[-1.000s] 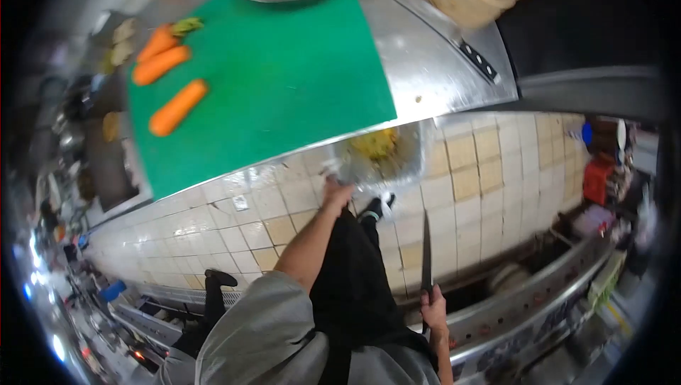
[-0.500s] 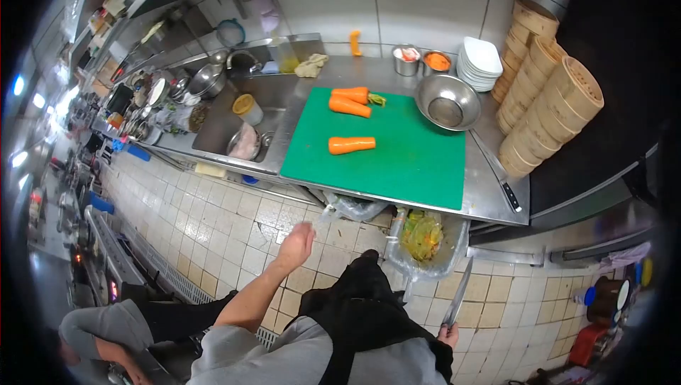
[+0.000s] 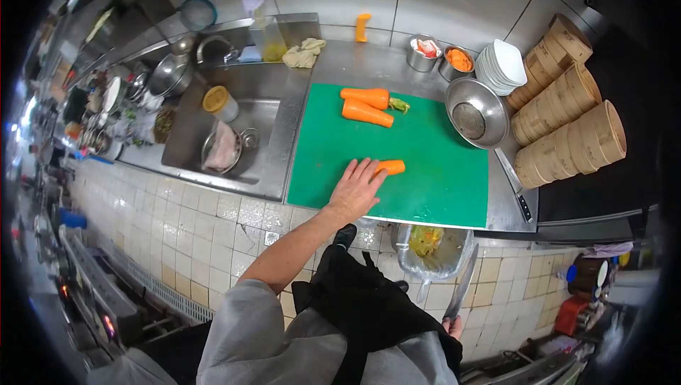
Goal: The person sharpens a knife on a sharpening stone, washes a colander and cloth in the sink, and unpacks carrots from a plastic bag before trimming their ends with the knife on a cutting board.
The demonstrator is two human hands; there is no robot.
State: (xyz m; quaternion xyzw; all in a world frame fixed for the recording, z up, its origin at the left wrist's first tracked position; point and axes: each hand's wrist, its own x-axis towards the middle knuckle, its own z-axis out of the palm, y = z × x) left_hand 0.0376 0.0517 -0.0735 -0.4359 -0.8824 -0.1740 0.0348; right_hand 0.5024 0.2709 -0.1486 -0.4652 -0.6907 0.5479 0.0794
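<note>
My left hand [image 3: 357, 192] is over the green cutting board [image 3: 433, 186], fingers stretched out and apart. They cover the left end of a peeled carrot [image 3: 391, 166]; whether they press on it I cannot tell. Farther back on the board lie two more peeled carrots, the front one [image 3: 367, 113] close against the back one [image 3: 365, 96], and a green stem end shows. Low at my right side, my right hand [image 3: 452, 327] is closed round the handle of a knife [image 3: 464, 284], whose blade points toward the counter.
A metal bowl [image 3: 477, 113] rests at the board's right edge. Another knife [image 3: 512, 183] lies on the counter beside bamboo steamers [image 3: 567, 147]. White plates [image 3: 501, 67] are stacked behind. Left is a sink [image 3: 266, 119]; a lined bin [image 3: 454, 247] stands below the counter edge.
My left hand has moved forward from above the floor to the front carrot. I stand closer to the counter. The right hand still holds the knife low at my side.
</note>
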